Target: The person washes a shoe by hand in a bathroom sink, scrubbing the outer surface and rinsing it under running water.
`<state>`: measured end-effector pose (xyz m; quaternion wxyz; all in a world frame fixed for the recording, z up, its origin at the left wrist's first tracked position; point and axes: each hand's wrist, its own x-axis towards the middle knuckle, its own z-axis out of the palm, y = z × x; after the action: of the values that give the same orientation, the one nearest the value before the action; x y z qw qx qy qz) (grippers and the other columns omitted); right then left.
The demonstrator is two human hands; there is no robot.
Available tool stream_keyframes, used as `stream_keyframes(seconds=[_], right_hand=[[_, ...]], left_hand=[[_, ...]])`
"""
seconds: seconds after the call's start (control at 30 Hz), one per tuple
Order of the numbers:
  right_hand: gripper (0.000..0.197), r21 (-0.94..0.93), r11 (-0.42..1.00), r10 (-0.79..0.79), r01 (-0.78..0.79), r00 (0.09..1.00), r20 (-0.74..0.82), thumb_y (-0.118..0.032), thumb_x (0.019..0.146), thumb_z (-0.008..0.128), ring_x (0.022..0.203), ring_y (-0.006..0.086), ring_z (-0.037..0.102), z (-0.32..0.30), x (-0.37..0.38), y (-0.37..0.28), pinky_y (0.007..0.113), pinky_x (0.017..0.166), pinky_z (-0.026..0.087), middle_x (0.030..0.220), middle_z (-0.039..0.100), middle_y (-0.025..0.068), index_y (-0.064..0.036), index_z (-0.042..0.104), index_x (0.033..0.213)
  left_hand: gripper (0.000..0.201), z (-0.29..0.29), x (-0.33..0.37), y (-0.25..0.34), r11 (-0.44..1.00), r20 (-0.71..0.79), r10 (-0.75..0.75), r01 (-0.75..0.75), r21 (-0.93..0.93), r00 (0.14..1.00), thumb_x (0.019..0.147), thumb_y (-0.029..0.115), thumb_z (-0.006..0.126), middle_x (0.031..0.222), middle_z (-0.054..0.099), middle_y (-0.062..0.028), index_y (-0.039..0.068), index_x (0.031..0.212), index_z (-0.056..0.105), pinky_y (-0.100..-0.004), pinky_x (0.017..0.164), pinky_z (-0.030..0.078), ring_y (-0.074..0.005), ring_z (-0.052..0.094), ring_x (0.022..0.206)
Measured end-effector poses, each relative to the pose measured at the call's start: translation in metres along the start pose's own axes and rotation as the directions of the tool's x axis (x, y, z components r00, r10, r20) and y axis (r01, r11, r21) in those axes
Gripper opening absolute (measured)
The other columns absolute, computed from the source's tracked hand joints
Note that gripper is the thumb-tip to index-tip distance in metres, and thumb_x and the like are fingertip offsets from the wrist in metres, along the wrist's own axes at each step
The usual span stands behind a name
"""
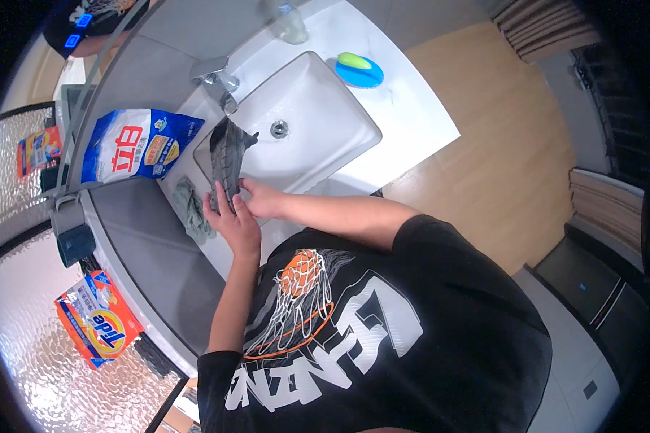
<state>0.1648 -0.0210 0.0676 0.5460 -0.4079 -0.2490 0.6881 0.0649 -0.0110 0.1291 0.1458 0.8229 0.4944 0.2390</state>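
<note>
In front of me I hold a long, dark grey, creased thing (227, 160), which reaches over the near left rim of the white sink (325, 108). Its far end is darker, with a small piece sticking out to the right; whether it is cloth or a shoe I cannot make out. My left hand (236, 224) grips the near end, fingers pointing forward along it. From the right, my right hand (262, 200) closes on the same end, thumb up. A crumpled grey-green cloth (189, 209) lies on the counter just left of my hands. The chrome faucet (216, 81) stands beyond the held thing.
A blue and white detergent bag (141, 144) stands left of the sink. On the right counter, a green soap bar (354, 61) rests on a blue dish (359, 76). A clear glass vessel (287, 23) stands at the back. An orange packet (99, 317) is at lower left.
</note>
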Motion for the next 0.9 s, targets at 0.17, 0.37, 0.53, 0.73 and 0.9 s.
stream_keyframes(seconds=[0.17,0.37,0.53,0.73,0.9], right_hand=[[0.063,-0.348,0.937,-0.107,0.044,0.981,-0.164,-0.018,0.078,0.076,0.123,0.0336,0.051,0.001,-0.006,0.001,0.039,0.102,0.043,0.14,0.044,0.0211,0.0008,0.048,0.132],[0.042,-0.784,0.61,-0.521,0.12,0.805,-0.283,-0.014,0.075,0.075,0.118,0.0373,0.048,-0.024,-0.034,-0.027,0.044,0.102,0.04,0.127,0.046,0.0189,-0.0073,0.058,0.113],[0.039,-0.77,0.579,-0.534,0.268,0.838,-0.11,-0.012,0.079,0.07,0.12,0.0371,0.047,-0.026,-0.066,-0.071,0.045,0.104,0.037,0.129,0.048,0.0139,-0.0124,0.06,0.116],[0.038,-0.857,0.386,-0.497,0.342,0.859,0.119,-0.015,0.078,0.071,0.121,0.038,0.042,0.003,-0.093,-0.111,0.046,0.104,0.036,0.136,0.046,0.0126,-0.0147,0.064,0.116],[0.041,-0.852,0.272,-0.545,0.446,0.801,0.245,-0.015,0.076,0.073,0.116,0.0392,0.043,0.026,-0.096,-0.134,0.046,0.1,0.04,0.135,0.047,0.0124,-0.0157,0.063,0.116]], left_hand=[[0.048,0.006,-0.002,-0.013,0.957,0.034,-0.173,0.176,-0.233,0.984,0.102,0.031,0.046,0.138,0.042,-0.0258,0.005,0.142,0.046,-0.0476,0.109,0.031,-0.0368,0.041,0.129],[0.055,-0.022,0.005,-0.035,-0.126,0.698,-0.32,0.701,-0.702,0.641,0.104,0.047,0.033,0.128,0.059,-0.016,0.008,0.141,0.043,-0.0501,0.084,0.054,-0.0324,0.063,0.108],[0.079,-0.052,0.0,-0.037,-0.4,0.809,0.037,0.751,-0.526,0.586,0.095,0.066,0.033,0.141,0.049,-0.018,0.007,0.147,0.034,-0.0564,0.071,0.058,-0.0439,0.057,0.117],[0.086,-0.057,-0.002,-0.04,-0.515,0.79,0.199,0.748,-0.419,0.58,0.092,0.07,0.036,0.144,0.044,-0.0217,0.005,0.149,0.03,-0.0573,0.071,0.057,-0.05,0.052,0.12],[0.08,-0.054,0.0,-0.05,-0.601,0.742,0.302,0.724,-0.339,0.598,0.094,0.068,0.032,0.144,0.043,-0.0206,0.01,0.148,0.032,-0.0629,0.071,0.055,-0.0468,0.051,0.122]])
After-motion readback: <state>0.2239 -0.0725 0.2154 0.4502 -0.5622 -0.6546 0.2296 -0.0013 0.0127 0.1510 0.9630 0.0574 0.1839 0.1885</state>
